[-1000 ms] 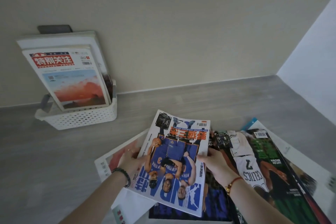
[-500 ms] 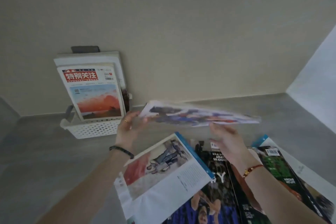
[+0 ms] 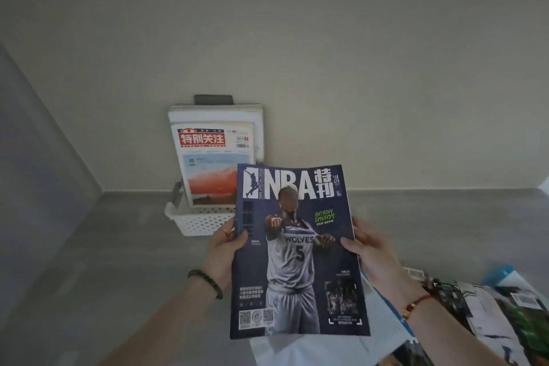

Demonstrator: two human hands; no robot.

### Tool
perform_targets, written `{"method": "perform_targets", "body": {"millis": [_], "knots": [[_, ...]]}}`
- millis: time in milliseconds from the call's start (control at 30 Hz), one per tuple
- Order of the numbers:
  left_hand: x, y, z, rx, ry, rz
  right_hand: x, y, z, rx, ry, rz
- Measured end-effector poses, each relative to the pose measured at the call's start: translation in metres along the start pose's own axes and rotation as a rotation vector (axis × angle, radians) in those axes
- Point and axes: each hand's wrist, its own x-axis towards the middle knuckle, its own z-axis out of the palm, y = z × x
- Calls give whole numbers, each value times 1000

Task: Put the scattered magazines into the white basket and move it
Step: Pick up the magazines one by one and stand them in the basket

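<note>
- NBA magazine (image 3: 297,249) upright, cover facing camera; fingers of left hand (image 3: 221,249) and right hand (image 3: 372,249) grasp its side edges.
- White basket (image 3: 202,221) far behind, standing magazines (image 3: 212,166) inside.
- Scattered magazines (image 3: 490,315) near right.

The NBA magazine (image 3: 298,249) has a smooth, glossy paper cover. The white basket (image 3: 199,220) is perforated plastic with a matt look. The grey surface (image 3: 430,226) beneath looks matt, faintly wood-grained.
</note>
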Motion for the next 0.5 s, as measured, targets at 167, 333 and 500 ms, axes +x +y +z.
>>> {"method": "perform_targets", "body": {"millis": [167,333,500], "knots": [[24,66,-28,94,62,249,38,-28,64,-179,99,-175],[69,138,-58,220,193,456,88,-68,134,-272,169,-402],[118,169,-92,258,322,469,132,-74,179,-372,213,-442]]}}
